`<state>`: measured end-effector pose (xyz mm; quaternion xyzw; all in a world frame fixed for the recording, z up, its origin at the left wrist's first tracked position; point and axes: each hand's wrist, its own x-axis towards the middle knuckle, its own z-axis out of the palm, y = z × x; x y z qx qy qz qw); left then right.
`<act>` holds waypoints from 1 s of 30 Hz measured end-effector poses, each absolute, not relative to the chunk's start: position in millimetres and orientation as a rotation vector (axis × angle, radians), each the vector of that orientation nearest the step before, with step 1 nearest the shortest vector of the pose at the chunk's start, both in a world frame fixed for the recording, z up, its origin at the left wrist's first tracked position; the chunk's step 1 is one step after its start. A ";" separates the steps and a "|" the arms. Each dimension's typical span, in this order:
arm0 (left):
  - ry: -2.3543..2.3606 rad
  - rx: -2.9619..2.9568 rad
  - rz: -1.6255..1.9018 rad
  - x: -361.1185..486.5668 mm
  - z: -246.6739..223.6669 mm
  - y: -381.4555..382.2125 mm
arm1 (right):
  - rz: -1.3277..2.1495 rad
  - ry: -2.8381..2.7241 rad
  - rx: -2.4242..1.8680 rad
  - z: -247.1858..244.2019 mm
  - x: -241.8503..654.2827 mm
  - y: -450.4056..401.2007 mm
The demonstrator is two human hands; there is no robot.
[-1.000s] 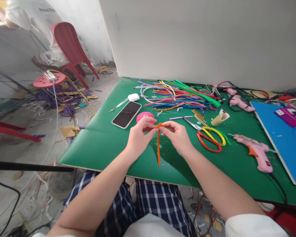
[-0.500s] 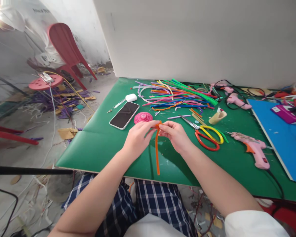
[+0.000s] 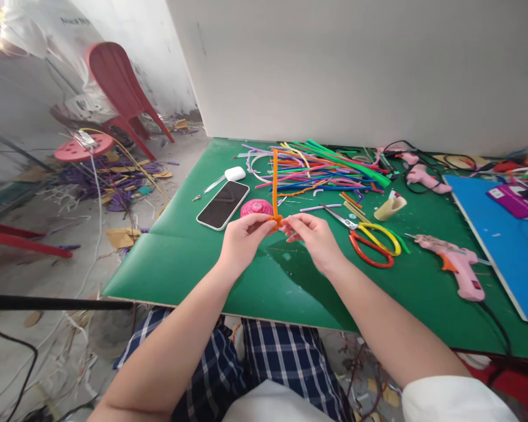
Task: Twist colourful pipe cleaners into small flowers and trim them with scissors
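An orange pipe cleaner (image 3: pixel 275 181) has a small bunched part at its lower end, and its long straight tail points up, away from me. My left hand (image 3: pixel 247 239) pinches the bunched part from the left. From the right, my right hand (image 3: pixel 310 237) holds the same bunched part, thumb and index finger together at its edge. A pink coiled disc (image 3: pixel 256 207) lies just beyond my left hand, partly covered by it. Behind the orange tail is a pile of coloured pipe cleaners (image 3: pixel 325 170).
On the green table (image 3: pixel 171 264) lie a phone (image 3: pixel 223 205), a white case (image 3: pixel 234 174), scissors (image 3: pixel 373 240), a beige cup (image 3: pixel 390 207) and a pink glue gun (image 3: pixel 460 266). A blue board (image 3: pixel 501 246) is at the right, a white panel (image 3: pixel 356 70) behind.
The orange tail hung down toward me before; now it points up, away from me. Both hands have stayed near the same place, still on the bunched part.
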<state>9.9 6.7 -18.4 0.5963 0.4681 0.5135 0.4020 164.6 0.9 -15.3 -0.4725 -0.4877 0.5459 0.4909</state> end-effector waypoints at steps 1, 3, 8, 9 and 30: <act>1.161 1.434 1.295 10.9 -18.3 6.7 | 1.280 -1.206 -1.137 -14.5 164.1 0.2; 1.122 1.368 1.276 12.4 -17.9 6.6 | 1.233 -1.234 -1.132 -14.1 163.2 -0.9; 1.064 1.343 1.182 12.7 -17.2 6.0 | 1.188 -1.238 -1.188 -16.1 163.4 -0.4; 1.059 1.345 1.172 12.4 -17.4 6.2 | 1.201 -1.241 -1.191 -16.1 163.6 -0.1; 0.963 1.209 1.139 15.5 -19.8 5.9 | 1.068 -1.395 -1.259 -24.5 160.0 0.6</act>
